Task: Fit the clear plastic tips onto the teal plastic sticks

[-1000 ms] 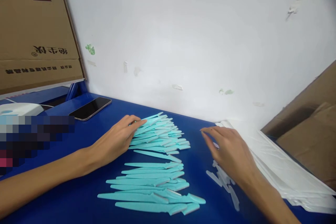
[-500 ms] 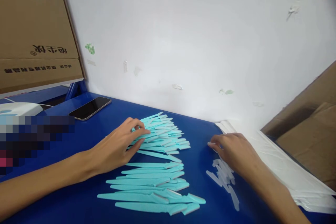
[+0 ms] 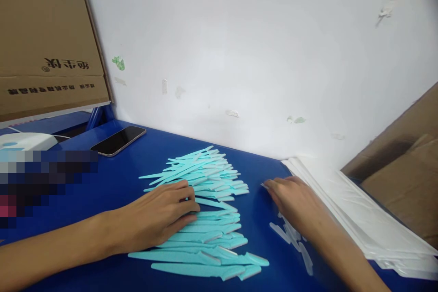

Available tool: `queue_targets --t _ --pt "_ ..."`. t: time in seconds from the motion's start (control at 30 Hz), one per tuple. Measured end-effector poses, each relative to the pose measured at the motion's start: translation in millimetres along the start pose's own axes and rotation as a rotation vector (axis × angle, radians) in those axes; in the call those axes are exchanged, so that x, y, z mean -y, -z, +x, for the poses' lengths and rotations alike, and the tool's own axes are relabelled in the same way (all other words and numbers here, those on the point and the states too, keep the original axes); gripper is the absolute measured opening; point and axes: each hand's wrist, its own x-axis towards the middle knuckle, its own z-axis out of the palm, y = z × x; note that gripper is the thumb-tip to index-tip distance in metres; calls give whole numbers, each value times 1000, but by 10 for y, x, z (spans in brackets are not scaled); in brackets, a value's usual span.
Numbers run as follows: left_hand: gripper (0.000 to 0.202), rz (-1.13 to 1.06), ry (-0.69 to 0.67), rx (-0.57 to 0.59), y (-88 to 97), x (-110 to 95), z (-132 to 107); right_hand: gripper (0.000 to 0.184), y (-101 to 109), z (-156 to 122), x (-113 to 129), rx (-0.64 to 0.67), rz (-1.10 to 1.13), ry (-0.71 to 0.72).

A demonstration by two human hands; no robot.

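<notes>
My left hand [image 3: 160,214] rests over a spread of turquoise eyebrow razors [image 3: 191,258], palm down. Its thumb and forefinger close on the handle of one eyebrow razor [image 3: 219,215], whose blade end points right. Beyond the hand lies a denser, overlapping pile of the same razors [image 3: 208,171]. To the right, my right hand [image 3: 290,196] pinches a small translucent blade cap [image 3: 264,185]; only its tip shows past the fingers. Several loose blade caps [image 3: 305,258] lie on the blue table below that hand, which partly hides them.
A black-screened phone [image 3: 119,140] lies at the back left of the blue table [image 3: 102,182]. White plastic sheets or bags [image 3: 362,219] are stacked along the right, beside brown cardboard [image 3: 404,169]. A large carton [image 3: 51,32] stands upper left; a white wall [image 3: 222,54] closes the back.
My left hand has come down from the dense pile onto the nearer razors, uncovering the pile's handle ends. My right hand has shifted slightly left with the blade cap.
</notes>
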Motion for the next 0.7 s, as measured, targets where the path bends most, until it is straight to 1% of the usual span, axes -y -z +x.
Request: queue_targets --t 0.07,0.13,0.23,0.33,0.4,0.53,0.6,0.7 --pt "19 13 -7 -33 -55 26 -3 26 -3 -2 26 -66 12 9" --pt "24 32 -21 -81 -92 43 -2 29 -5 -5 43 -157 72 19" --pt "28 47 6 -124 -87 52 12 25 24 -8 90 -314 262 29" --pt "28 51 56 -176 -41 60 32 22 103 -16 201 -428 449 102" --pt "28 56 85 -229 -24 71 42 20 165 -24 303 -448 565 133" --pt "28 60 112 -277 -32 89 51 16 254 -45 497 -390 804 87" --pt "25 53 107 -291 -36 89 51 15 267 -54 556 -373 836 91" --pt "24 37 89 -316 -29 80 44 16 258 -61 590 -371 804 115"
